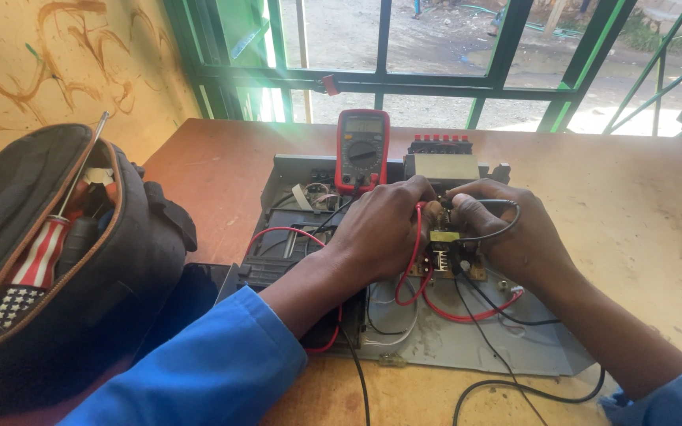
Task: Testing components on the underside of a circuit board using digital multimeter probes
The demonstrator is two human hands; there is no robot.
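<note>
Both hands meet over a small circuit board (445, 256) that sits near the middle of an opened grey chassis (467, 347) on the counter (641, 213). The left hand (384, 229) is curled with its grip closed around the red probe lead (418, 237), fingertips pointing right and down toward the board; the probe tip itself is hidden behind the fingers. The right hand (507, 229) mirrors it from the other side, its grip closed on the black probe lead (499, 229), fingertips pointing left. So the board lies directly below and between the two grips, about equally near to each, with a yellow-topped part (444, 236) showing in the gap between the hands. Both leads loop down toward the person across the chassis floor and off the counter's near edge. A red multimeter (362, 150) stands just beyond the hands, propped on the far part of the chassis, dial facing the person. A block with a row of red terminals (440, 142) sits to its right. Well apart at the left lies an open tool bag (57, 260) with a screwdriver (53, 237) sticking out.
</note>
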